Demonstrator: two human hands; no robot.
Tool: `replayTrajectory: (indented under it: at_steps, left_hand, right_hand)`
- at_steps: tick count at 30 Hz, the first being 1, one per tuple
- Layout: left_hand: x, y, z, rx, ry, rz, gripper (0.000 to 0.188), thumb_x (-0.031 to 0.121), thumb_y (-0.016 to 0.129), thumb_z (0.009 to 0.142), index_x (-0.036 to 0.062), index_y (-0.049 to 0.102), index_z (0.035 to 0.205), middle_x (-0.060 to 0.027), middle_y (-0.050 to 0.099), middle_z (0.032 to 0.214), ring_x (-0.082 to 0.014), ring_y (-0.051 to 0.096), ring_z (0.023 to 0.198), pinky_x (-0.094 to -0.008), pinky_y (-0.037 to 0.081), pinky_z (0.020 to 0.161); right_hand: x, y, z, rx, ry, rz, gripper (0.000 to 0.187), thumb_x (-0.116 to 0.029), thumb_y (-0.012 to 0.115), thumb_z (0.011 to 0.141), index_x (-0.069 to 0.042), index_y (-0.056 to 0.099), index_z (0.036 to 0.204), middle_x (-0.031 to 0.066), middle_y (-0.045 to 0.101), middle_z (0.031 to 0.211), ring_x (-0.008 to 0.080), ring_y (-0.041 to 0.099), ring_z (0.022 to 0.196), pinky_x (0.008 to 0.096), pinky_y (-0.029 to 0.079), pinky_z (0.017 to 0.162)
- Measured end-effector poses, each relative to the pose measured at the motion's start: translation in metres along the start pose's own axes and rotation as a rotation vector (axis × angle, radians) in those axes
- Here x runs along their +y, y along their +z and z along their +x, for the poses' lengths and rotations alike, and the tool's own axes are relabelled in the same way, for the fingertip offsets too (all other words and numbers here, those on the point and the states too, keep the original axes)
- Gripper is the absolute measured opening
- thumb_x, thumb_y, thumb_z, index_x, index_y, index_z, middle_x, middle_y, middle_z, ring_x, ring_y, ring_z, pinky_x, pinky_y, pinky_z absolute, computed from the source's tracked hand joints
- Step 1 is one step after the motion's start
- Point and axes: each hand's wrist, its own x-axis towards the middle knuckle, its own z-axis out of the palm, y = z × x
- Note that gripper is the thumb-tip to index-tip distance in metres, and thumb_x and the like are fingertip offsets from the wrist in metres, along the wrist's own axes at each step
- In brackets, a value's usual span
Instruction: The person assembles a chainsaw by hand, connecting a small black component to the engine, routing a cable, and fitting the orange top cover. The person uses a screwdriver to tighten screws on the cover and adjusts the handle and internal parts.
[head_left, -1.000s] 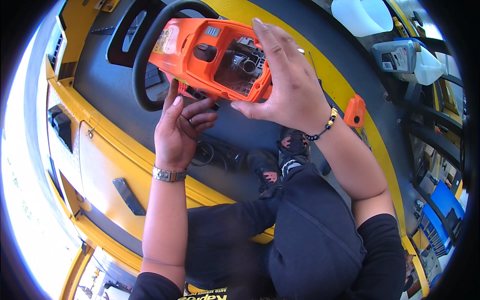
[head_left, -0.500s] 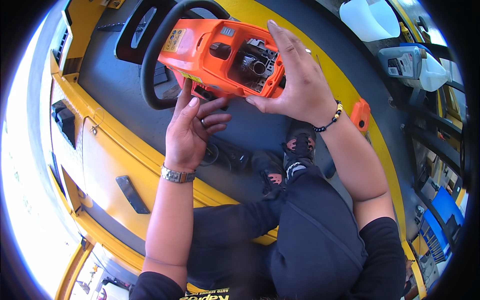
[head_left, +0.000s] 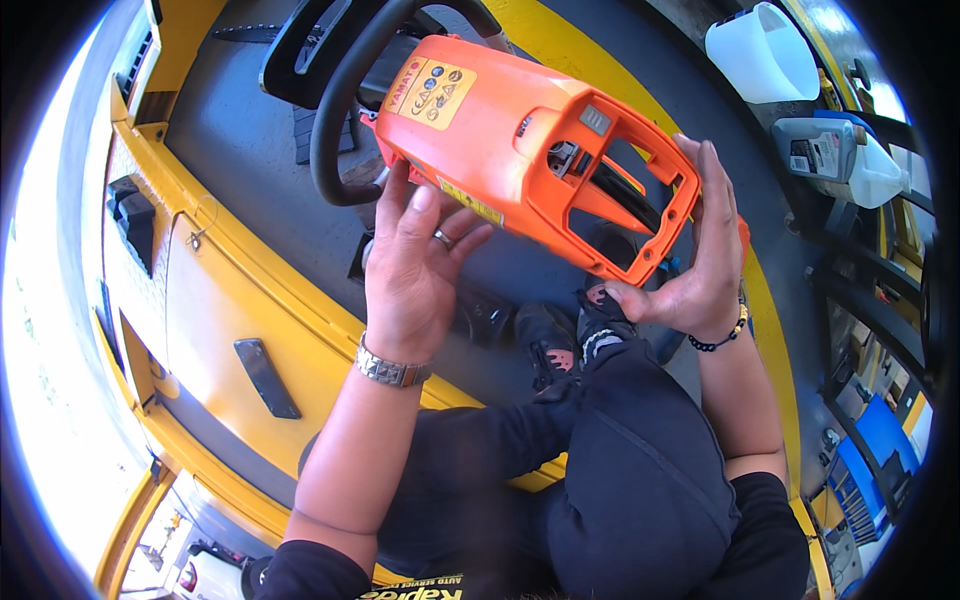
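Note:
The orange chainsaw housing (head_left: 480,130) is raised and tilted toward me, its open framed end facing near right. Through the openings I see a dark bar and the floor area beyond. My right hand (head_left: 700,265) grips that end, thumb at the near corner and fingers along the far side. At the housing's lower left edge, my left hand (head_left: 412,265) holds with its fingertips, the thumb up. The chainsaw's black front handle (head_left: 332,130) curves around the far left end, with the black hand guard (head_left: 285,65) beyond. What lies beneath the housing is mostly hidden.
A black phone (head_left: 266,378) lies on the yellow panel at left. At far right are a white bucket (head_left: 765,55), a grey jug (head_left: 815,148) and a black metal frame (head_left: 870,290). My shoes (head_left: 548,350) rest on the dark floor below the housing.
The orange housing has moved right and toward me, tilting, and the engine parts seen inside its opening are no longer visible there. Both hands have moved right with it.

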Motion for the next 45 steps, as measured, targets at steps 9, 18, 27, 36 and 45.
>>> replayTrajectory:
  at_steps: [9,18,27,36,45]
  left_hand:
    - [0.013,0.019,-0.023,0.072,0.103,-0.219,0.079,0.065,0.055,0.099,0.0100,0.039,0.155,-0.0080,0.052,0.153,-0.0265,0.050,0.140,-0.0470,0.039,0.118]
    - [0.050,-0.010,-0.009,0.409,0.350,-0.214,0.085,0.075,0.054,0.093,0.0151,0.044,0.152,-0.0049,0.056,0.146,-0.0249,0.056,0.134,-0.0485,0.045,0.113]
    - [0.064,-0.035,-0.001,0.468,0.223,-0.388,0.085,0.078,0.056,0.091,0.0148,0.050,0.149,-0.0035,0.059,0.145,-0.0279,0.053,0.135,-0.0502,0.039,0.116]
    - [0.063,-0.030,0.002,0.423,0.169,-0.514,0.081,0.073,0.057,0.093,0.0149,0.049,0.149,-0.0032,0.058,0.147,-0.0274,0.052,0.136,-0.0487,0.037,0.117]
    - [0.062,-0.040,0.006,0.373,0.138,-0.584,0.078,0.070,0.055,0.096,0.0144,0.049,0.150,-0.0035,0.058,0.147,-0.0276,0.053,0.136,-0.0501,0.038,0.118]
  right_hand:
    - [-0.001,0.019,-0.040,0.015,-0.073,0.351,0.110,-0.062,0.077,0.083,0.007,0.030,0.155,0.0248,0.049,0.141,0.0359,0.056,0.129,0.0482,0.045,0.111]
    - [0.035,0.056,0.039,0.035,0.166,0.030,0.050,-0.032,0.078,0.089,-0.001,0.065,0.125,0.0182,0.061,0.125,0.0338,0.063,0.115,0.0396,0.052,0.098]
    - [0.037,0.124,0.063,0.037,0.180,0.031,0.034,-0.020,0.078,0.090,-0.001,0.067,0.115,0.0164,0.065,0.121,0.0342,0.065,0.111,0.0407,0.054,0.095]
    - [0.048,0.126,0.057,0.031,0.184,0.095,0.026,-0.013,0.074,0.093,0.001,0.065,0.112,0.0174,0.068,0.121,0.0352,0.067,0.108,0.0398,0.053,0.094]
    - [0.045,0.120,0.059,0.011,0.214,0.203,0.019,-0.009,0.072,0.094,0.001,0.066,0.110,0.0168,0.070,0.119,0.0347,0.067,0.107,0.0393,0.053,0.094]
